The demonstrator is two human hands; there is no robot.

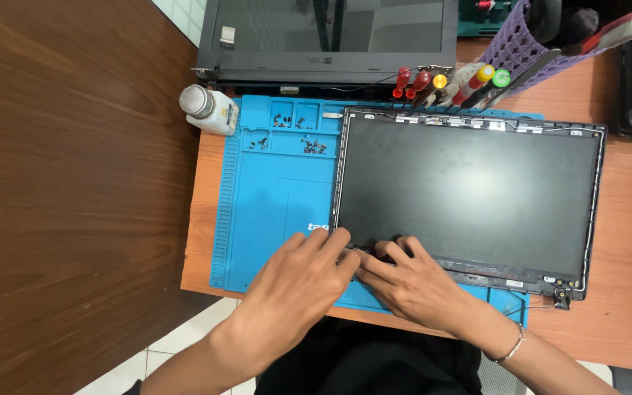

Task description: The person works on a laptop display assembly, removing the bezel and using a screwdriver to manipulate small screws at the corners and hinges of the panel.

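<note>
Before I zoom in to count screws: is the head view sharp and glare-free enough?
Head view: even, soft light; the black laptop screen panel shows only faint reflections. The tiny dark screws in the blue silicone mat's trays stay small but fairly crisp. Both hands, left and right, show no motion blur.

two hands [298,281], one screen panel [468,197], one bottle [210,110]
</note>
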